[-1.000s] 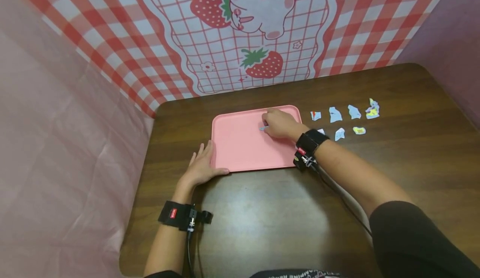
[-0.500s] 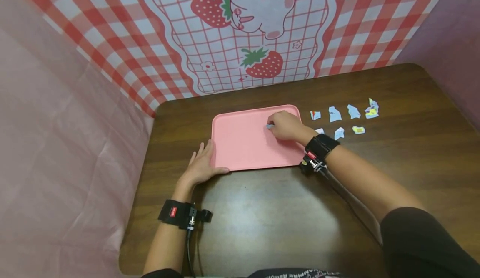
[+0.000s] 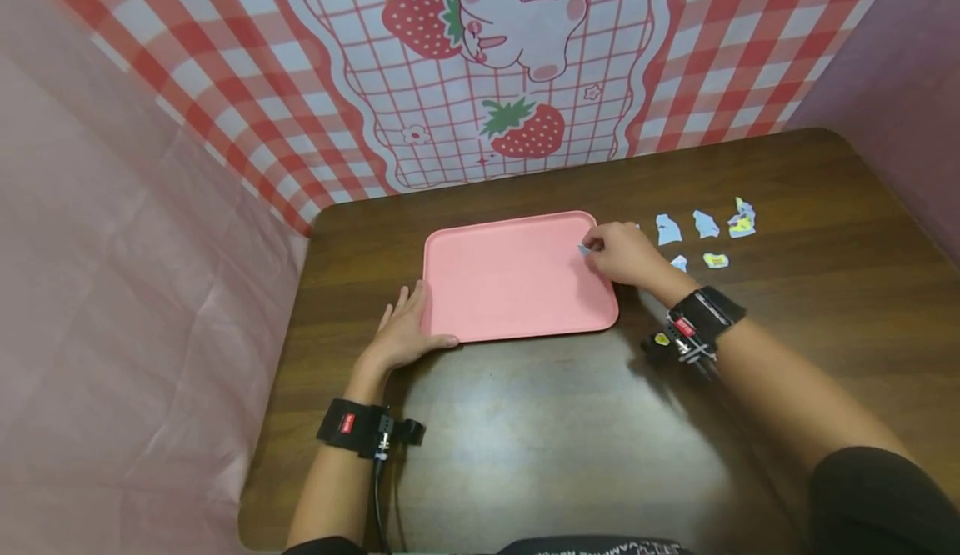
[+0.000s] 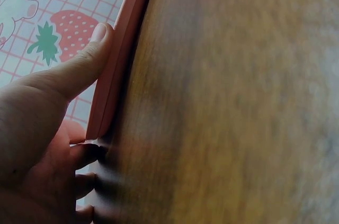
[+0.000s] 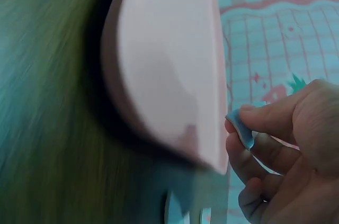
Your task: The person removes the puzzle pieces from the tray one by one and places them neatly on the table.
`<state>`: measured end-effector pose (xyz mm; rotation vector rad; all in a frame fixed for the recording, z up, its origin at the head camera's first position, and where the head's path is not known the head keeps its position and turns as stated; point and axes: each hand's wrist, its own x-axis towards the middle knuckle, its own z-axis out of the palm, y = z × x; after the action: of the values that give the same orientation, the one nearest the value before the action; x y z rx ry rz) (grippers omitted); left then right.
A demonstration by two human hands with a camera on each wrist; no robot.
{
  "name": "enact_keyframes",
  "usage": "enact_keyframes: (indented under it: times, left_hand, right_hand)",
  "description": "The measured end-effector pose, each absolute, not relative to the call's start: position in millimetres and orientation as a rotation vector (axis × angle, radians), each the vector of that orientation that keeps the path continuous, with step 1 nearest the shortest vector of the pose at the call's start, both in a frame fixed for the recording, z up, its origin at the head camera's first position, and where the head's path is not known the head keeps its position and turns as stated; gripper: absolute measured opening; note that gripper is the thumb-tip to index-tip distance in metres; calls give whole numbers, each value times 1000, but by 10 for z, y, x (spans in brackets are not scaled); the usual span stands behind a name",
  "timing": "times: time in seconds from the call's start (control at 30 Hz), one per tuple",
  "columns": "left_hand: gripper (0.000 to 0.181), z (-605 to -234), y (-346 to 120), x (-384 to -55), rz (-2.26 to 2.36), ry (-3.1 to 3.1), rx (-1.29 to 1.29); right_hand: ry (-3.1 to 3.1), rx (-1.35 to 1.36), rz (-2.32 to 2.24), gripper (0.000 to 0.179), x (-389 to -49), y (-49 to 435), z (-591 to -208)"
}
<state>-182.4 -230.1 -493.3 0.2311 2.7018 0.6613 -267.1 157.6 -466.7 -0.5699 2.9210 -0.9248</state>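
Note:
At the tray's right side, my right hand (image 3: 626,253) pinches a small light-blue paper scrap (image 3: 583,249) between thumb and fingertips. The right wrist view shows this scrap (image 5: 242,128) slightly curved. My left hand (image 3: 397,337) rests against the near left corner of the pink rectangular tray (image 3: 517,280), fingers straight along its left side. Its thumb (image 4: 87,62) lies against the tray's front rim in the left wrist view. No scrap shows on the visible tray surface.
Torn paper pieces lie on the wooden table right of the tray: blue ones (image 3: 667,229), a yellow one (image 3: 716,261) and a yellow-purple one (image 3: 742,220). My right hand partly covers some. A checked strawberry cloth (image 3: 525,63) hangs behind.
My right hand has moved rightward from over the tray to its right edge, still pinching the light-blue paper scrap. My left hand has stayed at the tray's corner.

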Motion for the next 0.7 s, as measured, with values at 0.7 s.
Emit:
enact_keyframes:
  times: [0.7]
  left_hand:
    - [125,-4917,-2293,-1809,673,2698,247]
  right_hand:
    - [3033,-314,-928,26,-2430,3020,-4700]
